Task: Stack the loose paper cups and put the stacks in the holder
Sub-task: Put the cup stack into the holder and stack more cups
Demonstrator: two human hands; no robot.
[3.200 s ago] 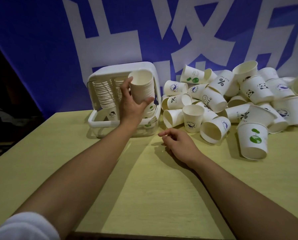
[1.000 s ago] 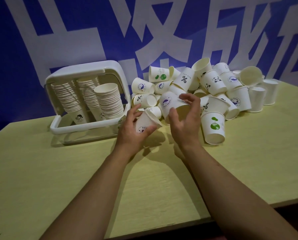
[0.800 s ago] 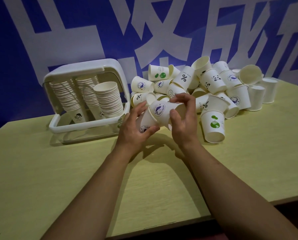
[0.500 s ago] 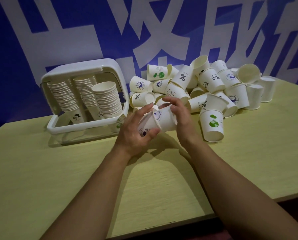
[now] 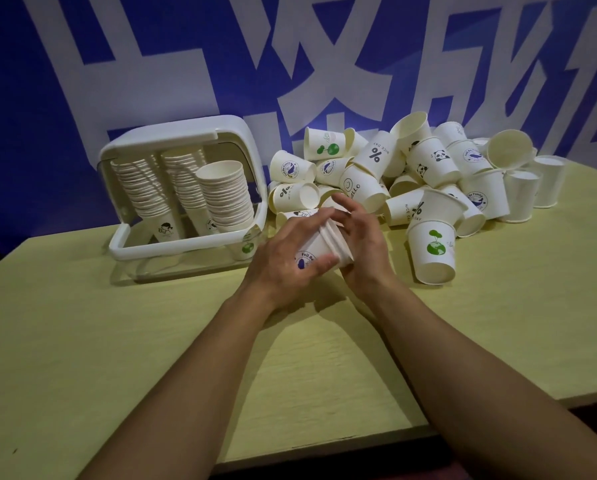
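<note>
Both hands, left hand and right hand, gripped one small nested stack; three stacks stood in the holder at far left.

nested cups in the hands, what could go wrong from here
1. The nested cups are held sideways between the left hand and right hand; a hard squeeze may crumple the paper rims.
2. The loose pile sits right behind the hands, and the earth-print cup stands beside the right wrist, so a wide swing could knock it over.
3. The holder already looks crowded with three stacks, so fitting another might jam.
</note>
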